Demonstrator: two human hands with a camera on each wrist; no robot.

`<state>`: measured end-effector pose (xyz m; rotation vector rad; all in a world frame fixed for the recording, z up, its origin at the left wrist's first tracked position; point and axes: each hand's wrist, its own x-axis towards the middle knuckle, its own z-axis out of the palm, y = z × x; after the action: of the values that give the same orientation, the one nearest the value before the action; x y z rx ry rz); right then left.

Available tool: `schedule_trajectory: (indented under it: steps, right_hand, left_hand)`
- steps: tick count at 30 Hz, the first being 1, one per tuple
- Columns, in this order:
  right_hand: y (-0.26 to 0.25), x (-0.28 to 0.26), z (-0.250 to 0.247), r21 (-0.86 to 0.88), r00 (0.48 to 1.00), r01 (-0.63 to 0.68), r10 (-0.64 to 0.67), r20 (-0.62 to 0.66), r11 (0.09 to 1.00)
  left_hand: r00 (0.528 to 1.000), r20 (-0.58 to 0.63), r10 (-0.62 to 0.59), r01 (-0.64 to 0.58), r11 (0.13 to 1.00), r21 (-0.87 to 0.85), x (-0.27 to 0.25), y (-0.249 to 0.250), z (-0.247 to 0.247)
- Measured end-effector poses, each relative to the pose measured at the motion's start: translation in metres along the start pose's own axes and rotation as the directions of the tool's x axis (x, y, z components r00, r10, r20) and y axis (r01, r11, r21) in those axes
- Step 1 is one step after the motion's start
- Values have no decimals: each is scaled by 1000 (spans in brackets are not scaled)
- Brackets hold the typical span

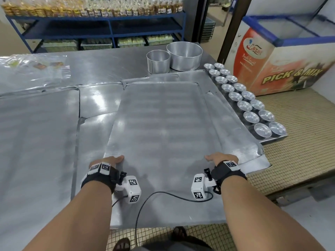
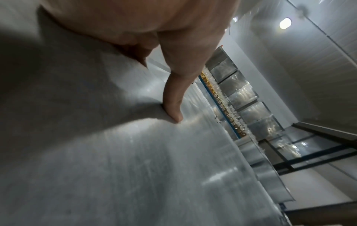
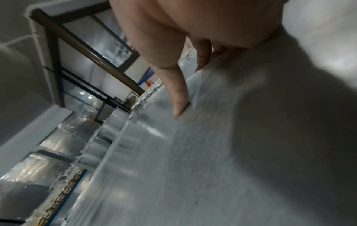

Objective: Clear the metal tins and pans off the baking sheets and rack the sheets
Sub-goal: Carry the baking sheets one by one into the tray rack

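An empty baking sheet (image 1: 159,120) lies lengthwise in front of me, partly over a second sheet (image 1: 235,136) at its right. My left hand (image 1: 112,160) grips its near edge at the left corner and my right hand (image 1: 217,158) grips it at the right. In both wrist views the thumb presses on the metal, left hand (image 2: 172,107) and right hand (image 3: 179,105); most of the other fingers are hidden. Several small round tins (image 1: 250,105) stand in two rows along the table's right edge. A large round pan (image 1: 184,55) and a smaller pan (image 1: 158,62) stand at the far end.
A third sheet (image 1: 36,142) lies on the steel table (image 1: 97,104) at the left, with a clear plastic bag (image 1: 32,69) behind it. A blue shelf unit (image 1: 108,28) of packed goods stands beyond. A chest freezer (image 1: 282,57) stands at the right.
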<state>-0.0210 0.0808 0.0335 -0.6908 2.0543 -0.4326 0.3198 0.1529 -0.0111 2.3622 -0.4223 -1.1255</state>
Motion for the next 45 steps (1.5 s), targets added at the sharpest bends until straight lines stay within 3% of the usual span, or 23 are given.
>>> schedule_trajectory:
  steps: [3, 5, 7, 9, 13, 16, 21, 27, 39, 45]
  right_hand:
    - [-7, -36, 6, 19, 995, 11, -9, -104, 1000]
    - [0, -49, 17, -119, 997, 33, -41, -68, 992]
    - [16, -68, 32, -103, 997, 41, -48, -65, 994]
    - [29, -82, 45, -56, 990, 27, -34, -140, 998]
    - [51, -112, 58, 205, 963, -11, 66, -261, 979]
    - [76, -134, 64, 233, 949, -51, 120, -291, 971]
    - [112, -156, 63, 406, 928, -101, 233, -292, 908]
    - [158, -175, 46, 579, 902, -44, 281, -327, 814]
    - [259, -237, 7, 673, 843, -19, 374, -386, 739]
    - [290, -283, 14, 743, 787, -21, 470, -400, 669]
  left_hand:
    - [997, 13, -80, 80, 997, -6, 6, 7, -23]
    - [999, 13, -46, 46, 998, 32, 11, 11, -40]
    - [999, 31, -12, 11, 1000, 29, 19, 11, -57]
    - [1000, 24, 12, -12, 1000, 0, 24, 8, -72]
    - [997, 65, 50, -51, 999, 13, 25, -1, -94]
    - [995, 78, 66, -65, 998, -11, 21, -7, -104]
    - [986, 129, 110, -111, 994, 0, 9, -14, -102]
    - [968, 183, 173, -178, 984, 10, -20, -28, -88]
    - [925, 302, 230, -269, 959, 93, -80, -70, -62]
    - [865, 413, 285, -379, 911, 164, -90, -66, -59]
